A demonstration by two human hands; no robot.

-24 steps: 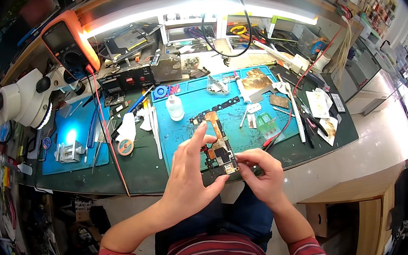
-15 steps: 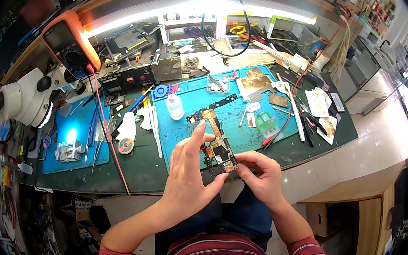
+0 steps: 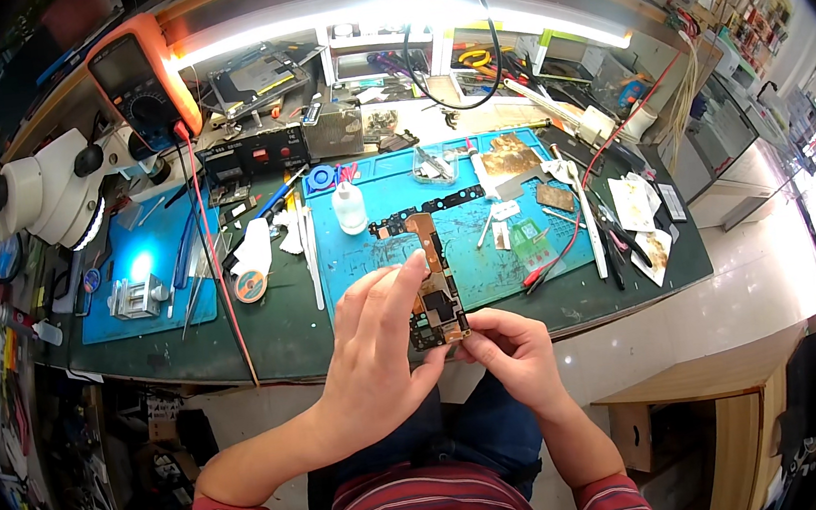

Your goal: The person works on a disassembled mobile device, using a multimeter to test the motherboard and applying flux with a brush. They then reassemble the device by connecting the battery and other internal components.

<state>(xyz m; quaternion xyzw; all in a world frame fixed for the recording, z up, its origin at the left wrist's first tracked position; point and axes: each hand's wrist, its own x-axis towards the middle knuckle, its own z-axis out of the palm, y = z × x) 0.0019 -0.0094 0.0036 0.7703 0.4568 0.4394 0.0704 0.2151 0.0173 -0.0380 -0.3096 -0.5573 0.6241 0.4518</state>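
Above the near edge of the bench, a phone circuit board (image 3: 436, 300) with copper-coloured patches is held up in both hands. My left hand (image 3: 370, 345) grips its left edge, thumb at the bottom and fingers along the side, hiding part of the board. At the lower right corner, my right hand (image 3: 515, 356) pinches the board between thumb and fingers. Just beyond it, a black perforated strip (image 3: 452, 200) lies on the blue mat (image 3: 369, 269). A clear dropper bottle (image 3: 349, 208) stands to the left of that strip.
Tweezers and a small metal clamp fixture (image 3: 138, 298) are on the left mat, under a white microscope (image 3: 54, 195). An orange multimeter (image 3: 143, 89) stands behind, its red lead crossing the bench. Pliers, a white brush (image 3: 595, 234) and stained papers (image 3: 636, 204) lie at right.
My left fingers have come in closer against the board's left edge, and the index finger has shifted slightly right and down. The board has tilted a little; my right hand has moved slightly left.
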